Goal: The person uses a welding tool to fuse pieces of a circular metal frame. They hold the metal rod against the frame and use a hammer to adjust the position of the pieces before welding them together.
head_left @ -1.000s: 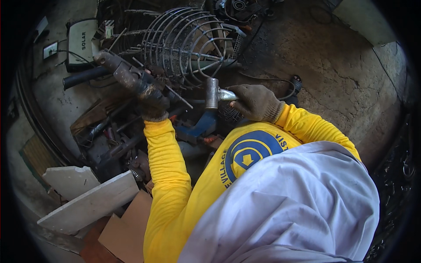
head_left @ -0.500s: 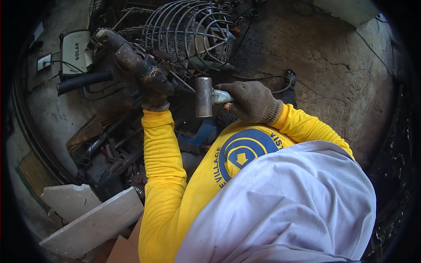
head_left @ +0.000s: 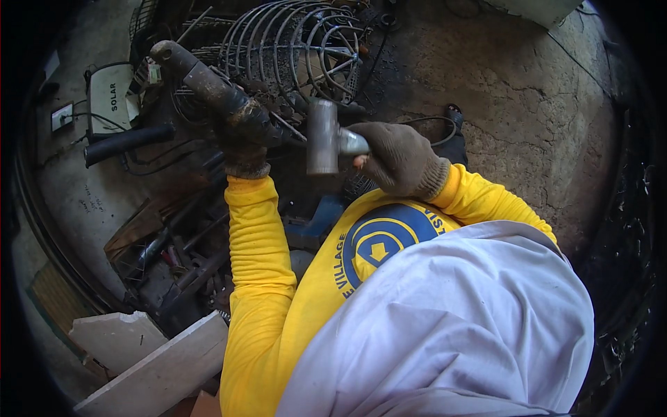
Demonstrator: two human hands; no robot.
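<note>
Wearing a dark knit glove, my left hand (head_left: pixel 244 158) is closed round the near end of a long, rusty metal part (head_left: pixel 221 90) with a rounded far end. Most of that hand's fingers are hidden beneath it. My right hand (head_left: pixel 403 160), gloved in brown knit, grips a hammer (head_left: pixel 322 137) by its short visible length of pale handle. A bare fingertip pokes out of this glove. The thick cylindrical hammer head hangs upright in view, just right of the part's near end; I cannot tell whether they touch.
A domed wire cage (head_left: pixel 278 48) lies ahead among scrap metal. Left stand a pale box (head_left: pixel 111 99) with cables and a black tube-shaped handle (head_left: pixel 130 144). Broken pale boards (head_left: pixel 156 368) lean at lower left, near assorted metal bars. A sandalled foot (head_left: pixel 454 111) rests on the stained concrete.
The hammer has risen slightly in the picture, away from my body. The rusty part has tilted a little in my left hand. The whole view has turned slightly.
</note>
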